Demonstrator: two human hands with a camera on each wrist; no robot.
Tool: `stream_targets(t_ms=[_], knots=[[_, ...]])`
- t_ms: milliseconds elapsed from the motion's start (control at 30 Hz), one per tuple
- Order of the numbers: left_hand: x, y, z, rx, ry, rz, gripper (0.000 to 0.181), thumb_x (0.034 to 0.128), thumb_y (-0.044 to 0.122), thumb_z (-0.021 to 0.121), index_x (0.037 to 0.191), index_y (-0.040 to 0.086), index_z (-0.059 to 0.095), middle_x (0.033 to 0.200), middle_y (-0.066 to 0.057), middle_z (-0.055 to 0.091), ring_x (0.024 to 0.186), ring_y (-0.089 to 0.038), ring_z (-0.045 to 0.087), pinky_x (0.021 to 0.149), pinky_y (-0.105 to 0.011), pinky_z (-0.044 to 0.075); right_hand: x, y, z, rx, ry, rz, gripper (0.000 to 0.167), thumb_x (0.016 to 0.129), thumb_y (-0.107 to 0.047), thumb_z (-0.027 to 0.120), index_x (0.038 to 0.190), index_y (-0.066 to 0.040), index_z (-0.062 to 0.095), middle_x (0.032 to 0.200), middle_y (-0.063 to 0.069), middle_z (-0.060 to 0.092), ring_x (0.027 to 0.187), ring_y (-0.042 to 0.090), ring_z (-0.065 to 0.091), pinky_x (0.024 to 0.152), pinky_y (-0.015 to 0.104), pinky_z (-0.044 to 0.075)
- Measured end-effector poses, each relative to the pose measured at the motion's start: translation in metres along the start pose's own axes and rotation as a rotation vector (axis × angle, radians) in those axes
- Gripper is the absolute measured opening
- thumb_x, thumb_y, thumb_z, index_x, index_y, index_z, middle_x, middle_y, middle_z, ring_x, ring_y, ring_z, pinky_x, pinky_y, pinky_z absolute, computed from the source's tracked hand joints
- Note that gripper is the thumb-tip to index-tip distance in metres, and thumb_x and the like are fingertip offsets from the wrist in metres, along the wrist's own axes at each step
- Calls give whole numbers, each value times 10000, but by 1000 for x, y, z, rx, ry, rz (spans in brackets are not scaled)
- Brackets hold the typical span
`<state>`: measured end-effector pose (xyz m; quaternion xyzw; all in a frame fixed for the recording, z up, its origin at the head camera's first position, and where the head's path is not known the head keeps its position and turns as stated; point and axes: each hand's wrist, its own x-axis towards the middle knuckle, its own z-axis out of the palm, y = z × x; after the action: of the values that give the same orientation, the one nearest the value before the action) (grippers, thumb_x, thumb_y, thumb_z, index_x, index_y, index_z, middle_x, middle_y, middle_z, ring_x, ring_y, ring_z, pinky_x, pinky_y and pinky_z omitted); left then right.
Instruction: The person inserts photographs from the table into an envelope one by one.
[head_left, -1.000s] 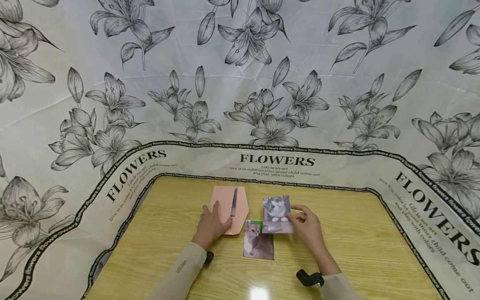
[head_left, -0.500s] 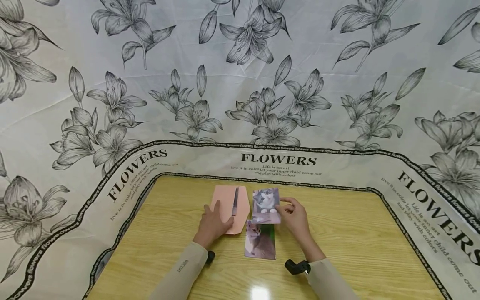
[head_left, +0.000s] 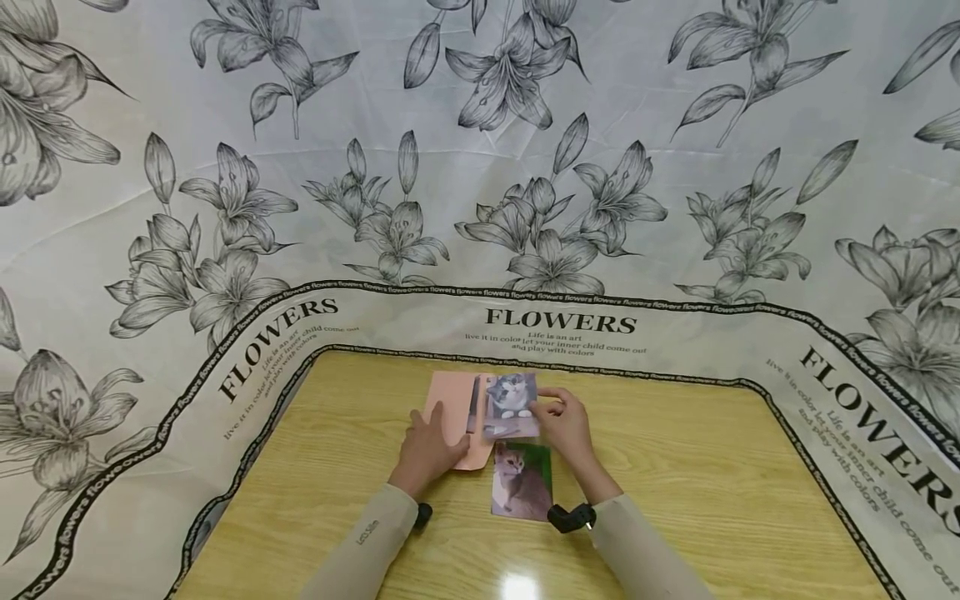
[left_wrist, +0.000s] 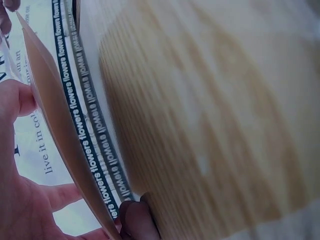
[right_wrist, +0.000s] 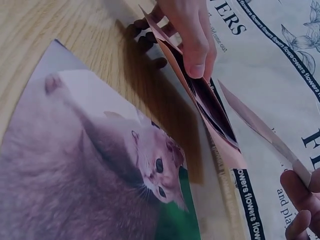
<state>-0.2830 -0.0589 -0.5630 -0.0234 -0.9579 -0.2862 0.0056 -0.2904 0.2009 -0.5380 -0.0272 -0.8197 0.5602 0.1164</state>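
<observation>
My left hand (head_left: 427,450) holds a pink envelope (head_left: 450,396), thumb on one face and fingers behind, as the right wrist view shows. The envelope's mouth gapes to the right, with something dark inside. Between the thumb and fingers of my right hand (head_left: 566,425) is a photo of a grey-and-white kitten (head_left: 512,408), pinched by its right edge. Its left edge is over the envelope's flap in the head view; the right wrist view shows the photo (right_wrist: 260,127) edge-on, apart from the mouth. A second photo, of a brown cat (head_left: 519,483), lies below the envelope's right side.
Beneath everything is a light wood-grain table (head_left: 675,467). A white cloth printed with lilies and lettering (head_left: 562,325) surrounds its back and sides. Black wrist cameras (head_left: 572,518) sit at both cuffs.
My right hand has carried the kitten photo leftward, from above the brown cat photo to the envelope's flap, uncovering the brown cat photo. My left hand keeps its place on the envelope.
</observation>
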Motion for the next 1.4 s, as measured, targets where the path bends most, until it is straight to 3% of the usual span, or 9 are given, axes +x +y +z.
stream_targets(t_ms=[233, 467, 533, 933, 1400], knots=[[-1, 1, -2, -8, 0, 13, 954, 917, 509, 744, 1665, 58, 361, 1389, -381, 391, 1007, -466, 603, 796, -582, 568, 9, 1, 13, -20, -2, 53, 332, 999, -164, 776, 1299, -35, 714, 854, 122, 789, 609, 141, 598, 556, 276, 427], [-2, 3, -3, -3, -2, 5, 948, 924, 508, 751, 1663, 57, 365, 1383, -374, 399, 1004, -451, 602, 805, -571, 574, 15, 2, 23, -47, -7, 76, 320, 996, -156, 775, 1272, -5, 719, 954, 182, 799, 941, 344, 747, 654, 287, 505], [-2, 3, -3, -4, -2, 6, 946, 923, 505, 752, 1661, 56, 367, 1379, -372, 400, 1004, -451, 601, 806, -574, 572, 16, 2, 25, -45, -9, 88, 321, 993, -161, 777, 1269, -7, 718, 973, 186, 800, 964, 357, 750, 653, 282, 512], [-1, 1, -3, 7, 10, 24, 944, 915, 505, 753, 1649, 40, 382, 1358, -372, 407, 997, -458, 607, 798, -572, 573, 24, 0, 44, -39, -4, 127, 304, 976, -144, 776, 1232, 10, 718, 918, 175, 795, 702, 163, 685, 579, 261, 463], [-1, 1, -2, 1, 5, 18, 945, 920, 504, 739, 1653, 35, 371, 1373, -378, 397, 1034, -484, 601, 830, -591, 564, 26, 0, 60, -63, 5, 144, 301, 971, -179, 791, 1220, -21, 732, 930, 158, 792, 746, 205, 699, 585, 274, 465]])
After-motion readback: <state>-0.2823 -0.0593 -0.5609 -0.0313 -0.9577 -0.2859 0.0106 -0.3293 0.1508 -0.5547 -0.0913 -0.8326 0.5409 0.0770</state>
